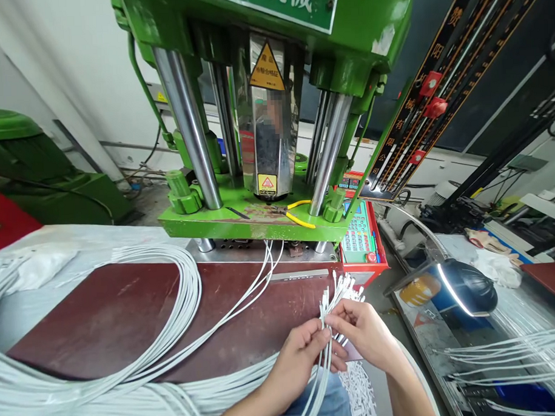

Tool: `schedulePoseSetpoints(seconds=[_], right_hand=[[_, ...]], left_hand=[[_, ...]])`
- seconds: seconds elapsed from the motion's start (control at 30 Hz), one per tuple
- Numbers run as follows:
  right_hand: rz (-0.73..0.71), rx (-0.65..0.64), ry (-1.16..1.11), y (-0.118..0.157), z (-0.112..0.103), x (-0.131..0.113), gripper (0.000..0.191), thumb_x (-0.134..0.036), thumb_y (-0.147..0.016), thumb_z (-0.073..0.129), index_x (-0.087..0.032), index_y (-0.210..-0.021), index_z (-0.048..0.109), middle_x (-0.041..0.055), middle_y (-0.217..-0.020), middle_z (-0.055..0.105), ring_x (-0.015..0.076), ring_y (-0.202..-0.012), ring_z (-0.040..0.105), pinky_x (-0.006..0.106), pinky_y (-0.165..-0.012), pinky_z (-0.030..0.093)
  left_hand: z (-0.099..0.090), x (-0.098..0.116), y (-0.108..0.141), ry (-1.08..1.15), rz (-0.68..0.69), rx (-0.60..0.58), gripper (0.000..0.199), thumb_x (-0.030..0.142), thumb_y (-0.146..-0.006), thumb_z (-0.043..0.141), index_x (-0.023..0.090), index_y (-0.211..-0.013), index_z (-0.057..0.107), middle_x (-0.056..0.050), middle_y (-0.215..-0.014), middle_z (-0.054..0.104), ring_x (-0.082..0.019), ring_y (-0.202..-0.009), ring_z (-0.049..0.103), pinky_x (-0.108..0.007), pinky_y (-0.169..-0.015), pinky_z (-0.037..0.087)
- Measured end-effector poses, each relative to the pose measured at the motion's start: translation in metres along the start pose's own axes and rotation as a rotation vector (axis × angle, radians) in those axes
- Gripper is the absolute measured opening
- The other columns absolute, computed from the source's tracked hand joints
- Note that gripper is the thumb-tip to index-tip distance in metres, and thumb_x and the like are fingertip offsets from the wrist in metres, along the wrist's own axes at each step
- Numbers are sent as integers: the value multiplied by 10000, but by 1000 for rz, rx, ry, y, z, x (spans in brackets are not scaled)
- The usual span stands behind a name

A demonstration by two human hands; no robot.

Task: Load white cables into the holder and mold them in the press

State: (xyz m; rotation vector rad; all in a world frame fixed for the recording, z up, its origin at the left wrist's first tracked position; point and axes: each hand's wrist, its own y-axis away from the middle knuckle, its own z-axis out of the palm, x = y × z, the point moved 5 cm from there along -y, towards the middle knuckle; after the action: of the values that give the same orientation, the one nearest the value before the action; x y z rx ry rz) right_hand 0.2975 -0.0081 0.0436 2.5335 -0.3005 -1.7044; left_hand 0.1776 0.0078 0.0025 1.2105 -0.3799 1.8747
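My left hand (305, 355) is closed around a small bunch of white cables (325, 352) at the lower middle, their connector ends pointing up. My right hand (357, 326) pinches the same bunch near those ends, close beside the left fingertips. Behind the hands lie more white connector ends (346, 284) by the edge of the brown board (245, 336). A few other cables (244, 303) run from under the green press (241, 224) across the board to the lower left.
Yellow-handled pliers (300, 216) rest on the press plate. A looped cable coil (189, 290) lies on the left. Right of the press are a red-framed control panel (358, 235) and a lit black lamp (466, 289). Many white pieces (359, 390) lie below my hands.
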Motion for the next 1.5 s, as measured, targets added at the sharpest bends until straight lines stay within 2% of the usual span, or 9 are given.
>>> schedulePoseSetpoints(seconds=[0.17,0.3,0.37,0.53,0.73,0.83,1.07,1.23,1.5], right_hand=[[-6,90,70,20,-12,-3,313,-450,-826,628,-178,-679,580,-24,-572,527,114,-536,442,228,-509,345],[-123,-426,84,53,3,-25,263,-403,-794,666,-192,-646,616,-27,-568,495,103,-507,403,229,-488,317],[-248,-508,66,63,7,-47,254,-387,-824,630,-205,-648,637,-18,-589,504,108,-530,428,236,-508,328],[-311,-81,120,28,-8,-82,269,-401,-830,637,-193,-667,587,-45,-543,492,96,-500,408,222,-489,319],[-379,160,401,-14,-23,-75,236,-309,-873,605,-179,-681,561,-24,-704,576,117,-684,504,230,-637,384],[-460,100,372,-18,-21,-68,218,-289,-869,624,-177,-684,591,4,-892,629,146,-881,554,263,-803,400],[-220,78,158,-32,-28,-42,338,-464,-937,474,-188,-1054,632,36,-1002,675,179,-927,612,298,-805,461],[-187,-336,-100,-30,-4,-32,504,-536,-942,412,-112,-1099,636,119,-986,689,209,-889,658,338,-771,528],[-172,-374,111,-32,1,-21,447,-509,-955,408,-203,-1228,588,78,-1041,684,198,-933,642,350,-833,513]], left_hand=[[-18,33,-14,-186,108,136,293,452,-842,543,161,-799,534,-21,-682,642,-172,-604,628,-293,-608,473],[-26,70,-34,-37,114,223,259,390,-844,527,152,-946,531,-12,-688,640,-149,-556,617,-287,-589,478],[-18,76,-40,-10,110,188,254,384,-836,533,149,-932,537,8,-633,610,-121,-487,565,-255,-520,447],[22,29,-30,-36,-68,-78,279,386,-720,683,128,-732,578,16,-512,557,-79,-379,442,-196,-378,315],[31,-10,-2,275,-352,-243,653,698,-796,348,110,-943,591,-66,-555,621,-129,-338,493,-214,-334,306],[27,-2,3,307,-324,-235,674,717,-794,347,114,-973,588,-40,-582,597,-83,-319,413,-198,-325,241],[25,0,6,186,-212,-161,327,384,-813,590,116,-998,557,1,-562,566,-61,-313,371,-178,-300,224],[26,2,-1,252,-189,-109,290,377,-815,572,128,-963,565,-9,-561,573,-97,-348,450,-189,-304,331],[21,-3,-1,290,-158,-42,301,394,-806,586,126,-941,570,-30,-582,602,-124,-365,504,-214,-335,382]])
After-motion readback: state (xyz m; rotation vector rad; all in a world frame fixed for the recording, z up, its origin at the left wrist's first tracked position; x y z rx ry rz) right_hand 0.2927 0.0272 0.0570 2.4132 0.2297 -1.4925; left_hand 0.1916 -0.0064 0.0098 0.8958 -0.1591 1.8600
